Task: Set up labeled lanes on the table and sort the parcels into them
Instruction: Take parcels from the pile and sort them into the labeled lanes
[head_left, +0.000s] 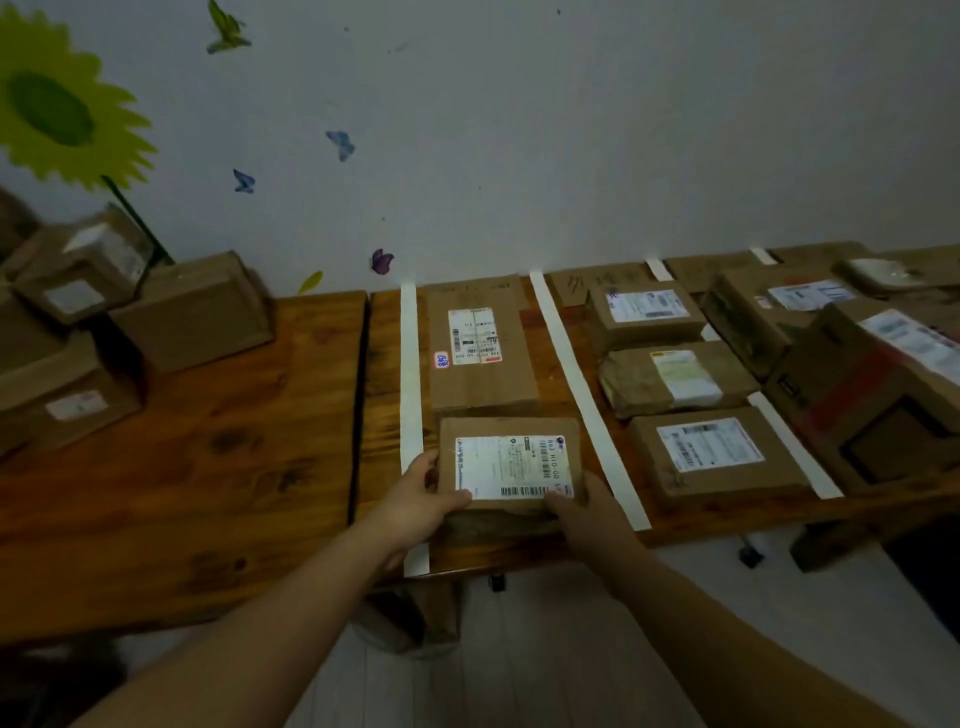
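Observation:
A small cardboard parcel (511, 462) with a white shipping label lies in the leftmost lane, near the table's front edge. My left hand (423, 493) grips its left side and my right hand (589, 512) grips its front right corner. Behind it in the same lane lies a longer parcel (480, 353). White tape strips (410, 374) (584, 395) bound this lane. The lane to the right holds three parcels (714, 452) (672, 379) (644, 314). Cardboard lane labels with handwriting lie at the back by the wall.
A pile of unsorted boxes (192, 309) sits at the far left of the wooden table (182, 467). Larger boxes (872, 384) fill the lanes at the far right. A dark gap (358, 415) splits the two tabletops. The wall stands right behind.

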